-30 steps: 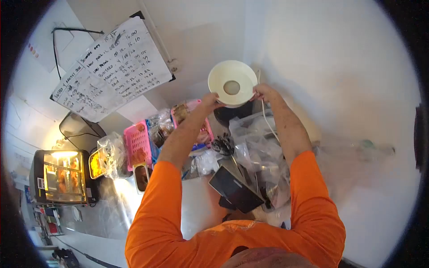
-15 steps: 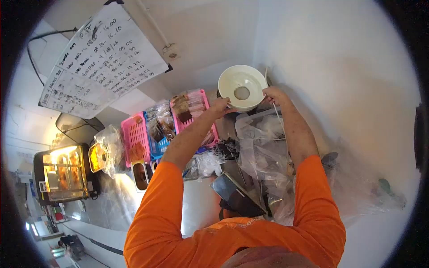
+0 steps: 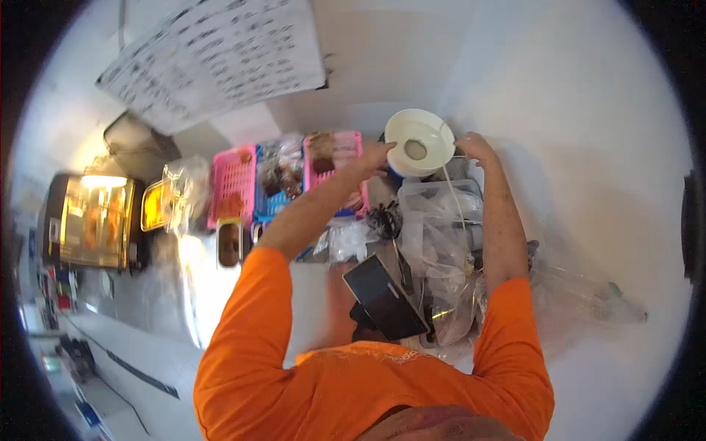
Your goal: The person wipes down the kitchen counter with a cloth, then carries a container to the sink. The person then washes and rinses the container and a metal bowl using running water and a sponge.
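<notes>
A cream-coloured round bowl (image 3: 437, 152) with a greyish disc at its bottom stands at the back of the counter, tilted towards me. My left hand (image 3: 375, 159) is at its left rim, the thumb over the edge and the other fingers hidden outside. On the other side, my right hand (image 3: 478, 149) hovers just off the rim, fingers loosely apart and nothing visible in them. A pale cord (image 3: 454, 192) runs from the bowl's right side down over a clear plastic container (image 3: 419, 192). Something dark blue shows beneath the bowl.
Left of the bowl, pink baskets (image 3: 234, 187) and a blue basket (image 3: 272, 209) hold packets. A tablet-like dark device (image 3: 386, 298) leans near my chest. Plastic bags (image 3: 349, 239) lie around. A lit glass cabinet (image 3: 92, 220) stands far left; a written whiteboard (image 3: 220, 62) hangs above.
My right hand has come off the bowl's rim and moved slightly right. My left hand stays at the left rim. The camera view has turned, shifting the surroundings.
</notes>
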### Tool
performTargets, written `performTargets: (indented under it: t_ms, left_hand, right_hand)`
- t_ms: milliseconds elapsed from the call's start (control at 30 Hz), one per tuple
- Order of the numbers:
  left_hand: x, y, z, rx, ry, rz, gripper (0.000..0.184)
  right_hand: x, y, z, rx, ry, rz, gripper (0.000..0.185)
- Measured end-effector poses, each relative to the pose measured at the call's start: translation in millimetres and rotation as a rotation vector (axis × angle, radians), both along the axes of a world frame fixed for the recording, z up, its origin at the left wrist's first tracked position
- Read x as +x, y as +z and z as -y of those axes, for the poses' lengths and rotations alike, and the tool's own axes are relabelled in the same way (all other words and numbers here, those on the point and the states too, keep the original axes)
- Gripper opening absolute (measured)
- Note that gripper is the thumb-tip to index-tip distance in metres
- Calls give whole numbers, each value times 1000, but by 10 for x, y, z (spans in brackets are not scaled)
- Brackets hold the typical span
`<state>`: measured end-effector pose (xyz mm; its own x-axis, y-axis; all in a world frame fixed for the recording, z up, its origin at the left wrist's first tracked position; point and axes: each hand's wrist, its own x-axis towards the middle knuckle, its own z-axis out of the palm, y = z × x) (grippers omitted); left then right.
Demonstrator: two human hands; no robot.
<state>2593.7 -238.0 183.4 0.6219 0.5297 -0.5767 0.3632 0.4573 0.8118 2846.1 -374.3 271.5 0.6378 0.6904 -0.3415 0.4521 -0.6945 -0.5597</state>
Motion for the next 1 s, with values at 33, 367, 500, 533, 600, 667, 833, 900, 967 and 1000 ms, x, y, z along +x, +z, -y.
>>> performTargets:
  t_ms: [33,367,500,533,600,667,833,900,967,1000]
  left_hand:
    - [-289,390,162,110,-10,58,65]
    - [-4312,1064,2070,440,250,268,38]
    - [-5845,210,3532,127,428,26,42]
    - [-6132,215,3881,73,461,-77,42]
    - [-6713,319,4435,-25,564,-145,44]
    - [-7330,428,4850,-91,724,-66,47]
    - [-8911,352,5309,57,1099,-162,48]
    - [-9328,529,5269,114,1118,-166,49]
    - [-9987,789,5028,194,1044,-107,49]
    - [-10206,853,4840,232,947,-32,49]
  right_hand:
    - [-90,31,-25,53,-11,47,62]
    - [-3138,1174,376,695,438,-103,45]
    - [-4477,204,848,488,856,-561,30]
    - [-4834,-33,1038,201,934,-786,29]
    - [-5538,-526,1369,-161,991,-790,35]
    - [-6303,-940,1649,-327,1063,-456,43]
    - [-8021,-1808,1825,-193,1407,-232,47]
    - [-8612,-1718,1736,-191,1402,-250,48]
    - [-9440,-1181,1512,-106,1406,-134,49]
    - [-9678,-1204,1409,-95,1438,-71,50]
